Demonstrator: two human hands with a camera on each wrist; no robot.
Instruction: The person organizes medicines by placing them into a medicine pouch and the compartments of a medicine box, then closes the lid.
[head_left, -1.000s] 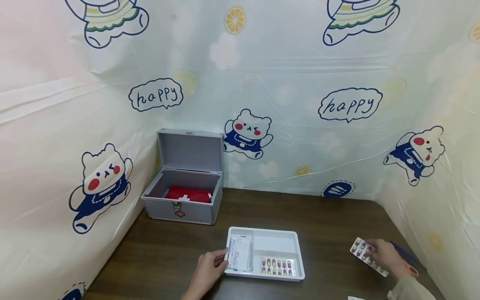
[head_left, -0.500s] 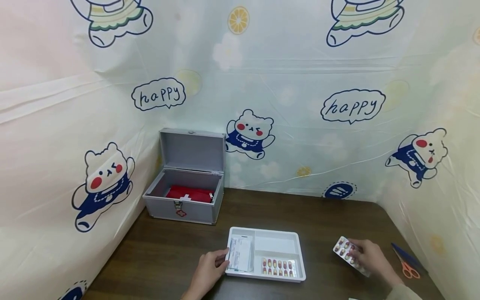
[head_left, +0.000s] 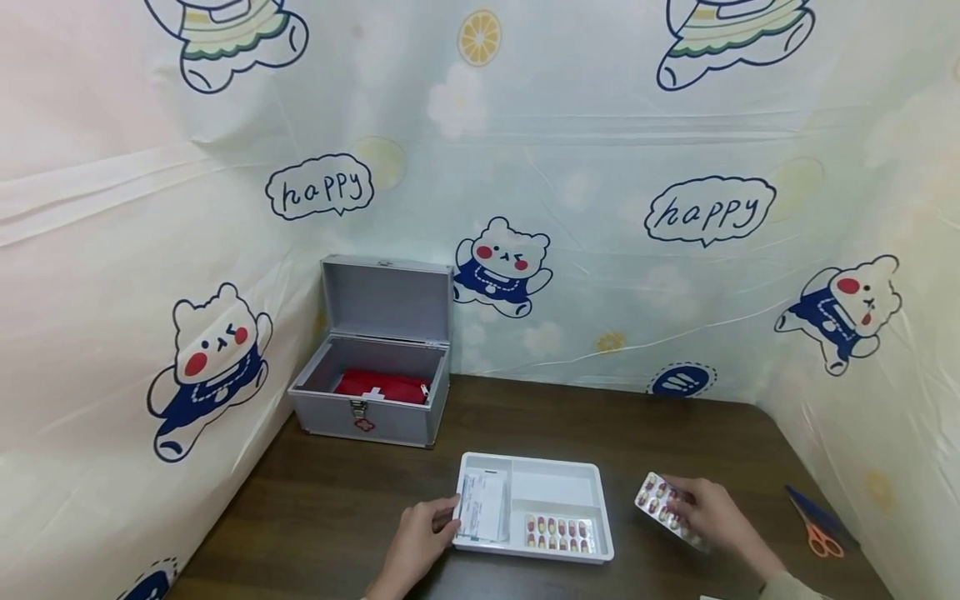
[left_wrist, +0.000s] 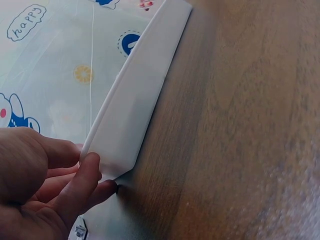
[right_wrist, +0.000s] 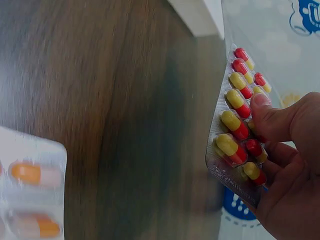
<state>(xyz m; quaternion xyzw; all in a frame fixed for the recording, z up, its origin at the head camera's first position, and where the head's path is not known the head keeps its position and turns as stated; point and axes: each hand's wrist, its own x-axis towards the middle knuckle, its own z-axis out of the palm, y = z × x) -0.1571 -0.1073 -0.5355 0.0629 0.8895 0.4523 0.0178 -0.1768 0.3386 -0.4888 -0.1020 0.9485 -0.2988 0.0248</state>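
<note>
A white divided tray (head_left: 555, 483) sits on the table, and my left hand (head_left: 420, 537) pinches its left rim near the front corner. The left wrist view shows thumb and fingers (left_wrist: 65, 185) on the tray's outer wall (left_wrist: 135, 95). In the left compartment is a packet with printed white paper (head_left: 482, 506). A capsule blister pack (head_left: 558, 533) lies in the front right compartment; the back right one is bare. My right hand (head_left: 708, 508) grips another blister pack (right_wrist: 237, 120) of red and yellow capsules, held right of the tray, thumb across the capsules.
An open grey first-aid box (head_left: 367, 417) with a red pouch (head_left: 382, 387) stands at the back left. Orange-handled scissors (head_left: 821, 533) with a blue part lie at the right edge. Another blister pack (right_wrist: 35, 185) with orange capsules lies near the table's front. Printed curtains surround the table.
My right hand has carried the blister pack leftward from beside the scissors towards the tray, uncovering the scissors. My left hand keeps its grip on the tray.
</note>
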